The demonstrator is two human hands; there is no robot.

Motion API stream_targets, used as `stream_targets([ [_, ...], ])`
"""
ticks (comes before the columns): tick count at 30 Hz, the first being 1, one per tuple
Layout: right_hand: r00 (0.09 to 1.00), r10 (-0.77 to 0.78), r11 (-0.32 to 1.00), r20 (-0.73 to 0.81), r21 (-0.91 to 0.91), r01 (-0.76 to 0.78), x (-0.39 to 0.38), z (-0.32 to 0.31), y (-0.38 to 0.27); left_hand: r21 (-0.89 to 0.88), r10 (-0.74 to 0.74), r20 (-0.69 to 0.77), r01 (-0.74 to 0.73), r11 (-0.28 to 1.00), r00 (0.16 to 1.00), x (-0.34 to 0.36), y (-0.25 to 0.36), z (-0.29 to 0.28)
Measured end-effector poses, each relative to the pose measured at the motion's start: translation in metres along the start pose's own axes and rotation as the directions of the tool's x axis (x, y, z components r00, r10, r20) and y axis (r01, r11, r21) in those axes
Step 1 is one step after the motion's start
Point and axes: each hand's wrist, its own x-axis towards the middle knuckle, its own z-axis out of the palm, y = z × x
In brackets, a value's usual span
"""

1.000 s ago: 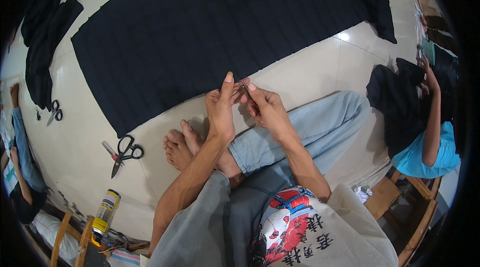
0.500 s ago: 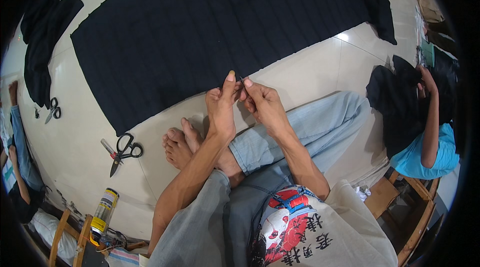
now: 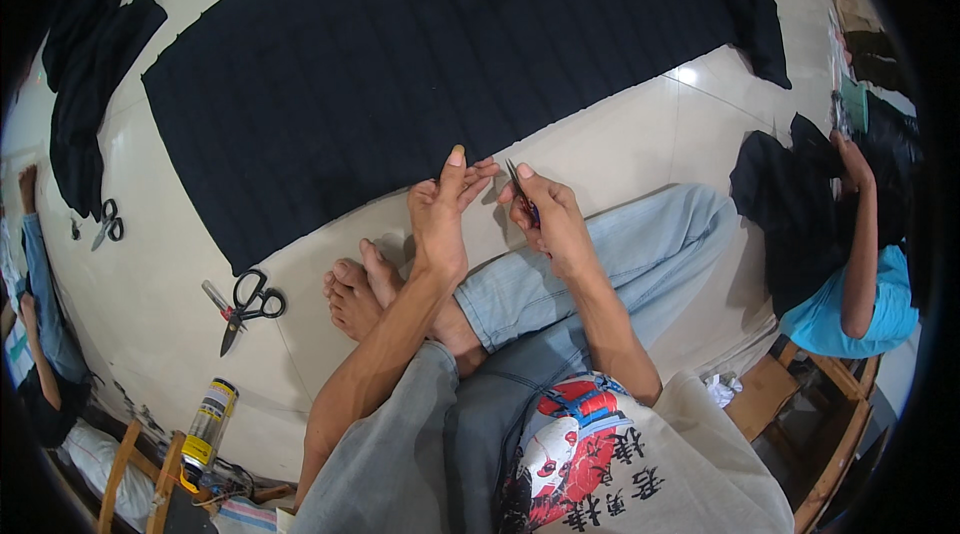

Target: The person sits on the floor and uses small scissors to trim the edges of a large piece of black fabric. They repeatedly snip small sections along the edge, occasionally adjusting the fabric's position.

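Note:
A large black cloth [image 3: 430, 64] lies spread on the floor in front of me. My left hand [image 3: 440, 219] is at its near edge, thumb raised and fingers stretched toward the right, with nothing visible in its grasp. Just to the right, my right hand [image 3: 562, 226] is closed around a small pair of thread snips [image 3: 518, 181]. The two pointed blades stick up past my thumb, slightly apart, and most of the handle is hidden in my palm. A small gap separates the snips from my left fingertips.
Large black-handled scissors [image 3: 250, 304] lie beside a small red-and-clear tool [image 3: 214, 296] left of my feet. A yellow-and-grey can [image 3: 208, 424] stands lower left. Smaller scissors [image 3: 107, 224] rest by black cloth [image 3: 85, 114]. At right, a person in blue [image 3: 850, 304] handles dark cloth [image 3: 785, 204].
My hands have parted: the right one moved right and down with the snips, which now show clearly. My left fingers have straightened out of a pinch.

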Motion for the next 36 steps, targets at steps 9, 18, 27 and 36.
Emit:
stream_targets([
  [9,0.998,-0.039,0.999,0.051,-0.031,0.04,0.006,0.021,-0.003,0.0,-0.043,-0.055,0.043,0.999,0.998,0.002,-0.003,-0.006],
  [18,1.0,-0.011,0.999,0.028,-0.049,0.012,0.01,0.023,-0.005,0.002,-0.053,-0.095,0.053,0.999,0.994,0.0,-0.004,-0.004],
  [27,0.998,-0.042,0.996,0.046,-0.076,0.045,0.013,0.023,0.0,-0.036,-0.047,-0.083,0.044,0.998,0.995,0.0,-0.004,-0.005],
  [36,0.997,0.04,0.999,-0.069,0.011,-0.04,-0.004,0.008,-0.003,0.005,-0.013,0.002,0.013,1.0,1.0,-0.001,-0.001,-0.001],
])
